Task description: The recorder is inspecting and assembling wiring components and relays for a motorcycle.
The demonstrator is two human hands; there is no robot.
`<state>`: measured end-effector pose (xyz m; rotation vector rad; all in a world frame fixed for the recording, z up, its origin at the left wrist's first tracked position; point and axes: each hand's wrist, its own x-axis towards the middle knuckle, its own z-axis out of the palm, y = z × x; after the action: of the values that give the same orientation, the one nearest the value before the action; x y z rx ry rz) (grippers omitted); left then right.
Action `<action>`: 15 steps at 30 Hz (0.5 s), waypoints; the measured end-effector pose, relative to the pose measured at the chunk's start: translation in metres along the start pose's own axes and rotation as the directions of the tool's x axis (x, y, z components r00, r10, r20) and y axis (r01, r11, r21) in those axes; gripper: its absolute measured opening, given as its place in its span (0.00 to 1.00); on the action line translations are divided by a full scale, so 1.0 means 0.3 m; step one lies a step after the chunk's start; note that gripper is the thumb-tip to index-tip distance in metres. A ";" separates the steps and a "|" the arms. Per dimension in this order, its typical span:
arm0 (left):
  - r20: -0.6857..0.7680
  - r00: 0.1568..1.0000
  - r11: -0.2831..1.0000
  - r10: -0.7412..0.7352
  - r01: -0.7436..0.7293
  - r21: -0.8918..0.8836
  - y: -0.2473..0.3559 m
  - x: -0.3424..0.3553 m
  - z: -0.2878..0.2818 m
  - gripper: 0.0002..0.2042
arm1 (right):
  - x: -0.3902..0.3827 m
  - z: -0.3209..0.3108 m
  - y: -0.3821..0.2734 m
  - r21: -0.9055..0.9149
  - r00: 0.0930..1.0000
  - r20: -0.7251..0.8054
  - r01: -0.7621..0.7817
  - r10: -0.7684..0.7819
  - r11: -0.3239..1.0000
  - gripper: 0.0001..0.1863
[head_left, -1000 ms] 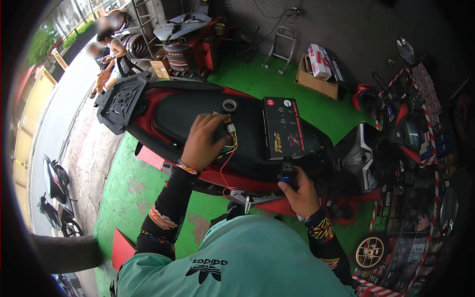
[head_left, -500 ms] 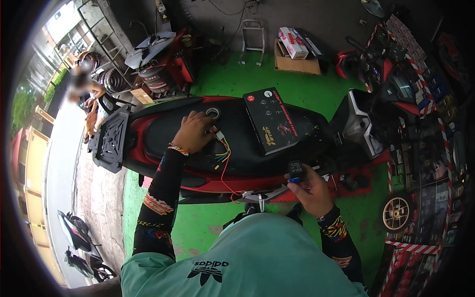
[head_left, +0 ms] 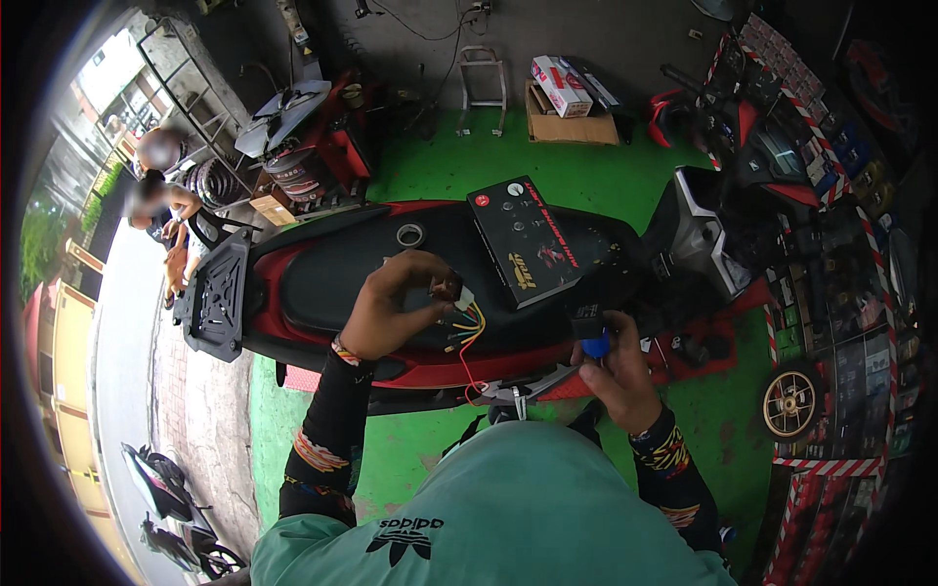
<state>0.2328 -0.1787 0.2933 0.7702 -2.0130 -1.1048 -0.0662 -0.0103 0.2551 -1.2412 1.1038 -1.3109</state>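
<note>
My left hand [head_left: 391, 305] is closed on a wire connector [head_left: 465, 299] with a white end, raised above the scooter seat [head_left: 337, 269]. Several coloured wires [head_left: 475, 320] hang from it, and one red wire runs down to the scooter's near side. In my right hand [head_left: 625, 383], to the right of the wires, is a small block-shaped relay [head_left: 588, 327], black above and blue below, pinched between thumb and fingers. The relay and connector are apart. A grey tape roll [head_left: 411, 244] lies on the seat beyond my left hand. Beside it rests a black printed box [head_left: 528, 244].
The scooter's rear rack [head_left: 217, 298] juts out at left. Behind stand a red machine [head_left: 342, 137], a metal stand [head_left: 482, 88] and a cardboard box [head_left: 572, 128]. At right, a gold wheel [head_left: 791, 402] leans near striped-edged shelving. People sit at far left by the street.
My left hand has lifted the connector and wires toward the right, uncovering the tape roll. My right hand has turned the relay so more of its blue part shows.
</note>
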 end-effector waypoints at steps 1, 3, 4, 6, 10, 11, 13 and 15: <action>-0.014 0.998 0.991 0.063 -0.064 -0.114 0.026 -0.012 0.034 0.17 | 0.001 0.007 -0.020 -0.008 1.000 -0.004 -0.003 0.003 1.000 0.30; -0.009 0.989 0.942 0.150 -0.146 -0.303 0.058 -0.038 0.090 0.19 | 0.016 0.043 -0.087 -0.041 0.997 -0.056 -0.051 0.049 0.998 0.25; -0.010 0.988 0.937 0.156 -0.151 -0.315 0.086 -0.045 0.121 0.19 | 0.023 0.048 -0.097 -0.053 0.997 -0.062 -0.054 0.051 0.997 0.25; -0.009 0.993 0.877 0.120 -0.110 -0.468 0.148 -0.055 0.182 0.22 | 0.041 0.054 -0.111 0.225 0.998 0.026 -0.069 0.064 0.972 0.23; 0.042 0.996 0.812 -0.080 0.089 -0.577 0.186 -0.054 0.283 0.19 | 0.074 0.069 -0.116 0.196 0.995 0.050 -0.092 0.084 0.976 0.21; 0.055 0.979 0.756 -0.195 0.186 -0.627 0.201 -0.053 0.297 0.18 | 0.078 0.062 -0.097 0.186 0.995 0.034 -0.097 0.092 0.978 0.20; 0.010 0.973 0.708 -0.231 0.175 -0.684 0.226 -0.036 0.318 0.18 | 0.090 0.069 -0.106 0.168 0.995 0.020 -0.104 0.102 0.980 0.20; 0.026 0.961 0.721 -0.275 0.224 -0.656 0.202 -0.028 0.311 0.18 | 0.094 0.081 -0.145 0.313 0.986 0.005 -0.157 0.164 0.937 0.23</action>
<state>0.1530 -0.1022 0.3076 0.6919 -1.3126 -1.7784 -0.0448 -0.0334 0.3029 -0.8852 0.9468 -1.3166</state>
